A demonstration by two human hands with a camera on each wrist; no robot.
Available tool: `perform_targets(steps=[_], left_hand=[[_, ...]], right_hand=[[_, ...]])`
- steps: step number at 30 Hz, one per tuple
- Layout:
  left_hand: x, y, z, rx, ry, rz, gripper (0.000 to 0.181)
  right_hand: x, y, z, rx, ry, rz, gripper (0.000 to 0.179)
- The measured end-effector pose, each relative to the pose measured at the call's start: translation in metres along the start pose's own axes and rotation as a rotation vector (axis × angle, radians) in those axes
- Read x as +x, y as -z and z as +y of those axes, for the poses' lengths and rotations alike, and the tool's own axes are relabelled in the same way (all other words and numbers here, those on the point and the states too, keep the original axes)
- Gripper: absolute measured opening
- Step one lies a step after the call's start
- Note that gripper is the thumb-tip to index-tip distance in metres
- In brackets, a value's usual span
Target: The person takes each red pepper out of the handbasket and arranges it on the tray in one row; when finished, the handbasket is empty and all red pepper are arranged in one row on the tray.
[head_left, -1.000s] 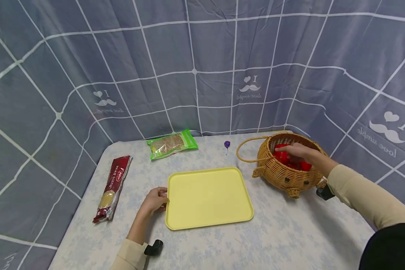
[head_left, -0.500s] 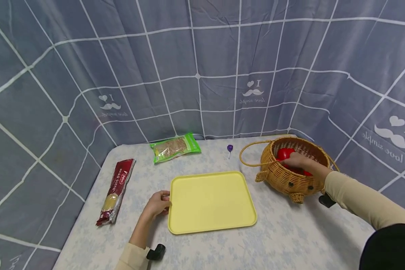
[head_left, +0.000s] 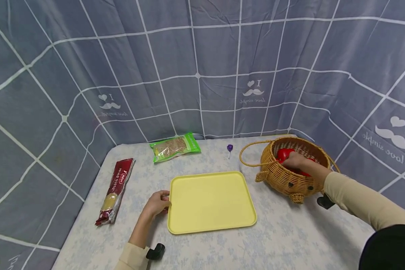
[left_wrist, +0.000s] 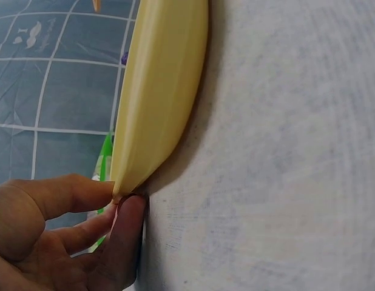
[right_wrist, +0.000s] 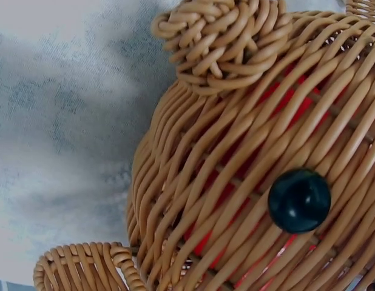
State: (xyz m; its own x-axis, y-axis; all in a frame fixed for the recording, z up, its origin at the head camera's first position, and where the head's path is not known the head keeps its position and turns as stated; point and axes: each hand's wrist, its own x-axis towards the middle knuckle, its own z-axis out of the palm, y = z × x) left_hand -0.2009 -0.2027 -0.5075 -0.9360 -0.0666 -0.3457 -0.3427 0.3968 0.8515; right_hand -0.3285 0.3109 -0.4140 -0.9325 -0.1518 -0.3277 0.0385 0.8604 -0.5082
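Note:
At the left edge of the yellow tray (head_left: 212,202), my left hand (head_left: 155,203) pinches the rim. The left wrist view shows that left hand (left_wrist: 66,227) close up, thumb and fingers meeting on the tray's corner (left_wrist: 160,91). My right hand (head_left: 294,161) reaches down into the wicker basket (head_left: 276,178), next to a shiny red rounded thing (head_left: 285,153). Its fingertips are hidden among the red things, and I cannot tell whether they grip one. In the right wrist view only the woven basket wall (right_wrist: 193,182) with a black button eye (right_wrist: 299,200) shows, red behind the weave.
A dark red pasta packet (head_left: 116,191) lies at the left of the table. At the back are a green-edged clear packet (head_left: 174,147) and a purple lollipop (head_left: 230,148). The basket's handle (head_left: 244,153) leans out toward the left. A grey checked curtain (head_left: 175,56) surrounds the table.
My right hand has drawn back slightly and sunk deeper into the basket among the red things. My left hand stays at the tray's edge. The head view has shifted a little.

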Motion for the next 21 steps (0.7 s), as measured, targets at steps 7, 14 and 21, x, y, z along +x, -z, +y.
perform_targets(steps=[7, 14, 21], left_hand=[[-0.0004, -0.0014, -0.0015, 0.008, -0.008, -0.007, 0.049], [-0.0020, -0.0031, -0.0031, 0.014, 0.004, -0.011, 0.050], [0.0005, 0.0003, -0.0007, -0.012, -0.017, 0.017, 0.047]], right_hand=[[0.0011, -0.0050, -0.0010, 0.244, 0.004, 0.011, 0.043], [-0.0039, -0.0058, 0.0012, 0.329, -0.014, -0.057, 0.049], [-0.0031, -0.0027, -0.0005, 0.279, 0.021, -0.020, 0.053]])
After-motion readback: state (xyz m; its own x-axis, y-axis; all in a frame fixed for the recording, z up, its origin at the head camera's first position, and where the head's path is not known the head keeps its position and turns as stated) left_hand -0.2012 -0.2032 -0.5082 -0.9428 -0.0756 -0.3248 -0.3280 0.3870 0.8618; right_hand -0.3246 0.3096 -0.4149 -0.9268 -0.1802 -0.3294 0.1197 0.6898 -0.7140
